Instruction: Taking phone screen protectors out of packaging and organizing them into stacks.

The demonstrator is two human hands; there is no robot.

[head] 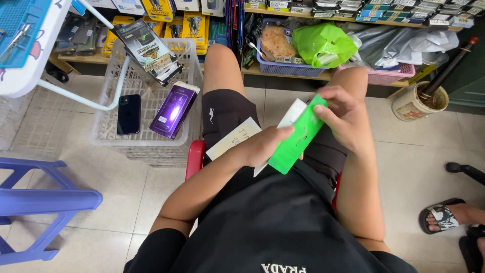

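Note:
Over my lap I hold a flat bright green packet with a white card or sleeve behind it. My left hand grips the packet's lower part from the left. My right hand pinches its top edge with thumb and fingers. A pale paper slip lies on my left thigh, just beside my left hand. I sit on a red stool.
An upturned white plastic basket at left carries a black phone, a purple box and several packets. A blue stool stands lower left. Shelves with baskets and a green bag run ahead. Another person's sandalled foot is at right.

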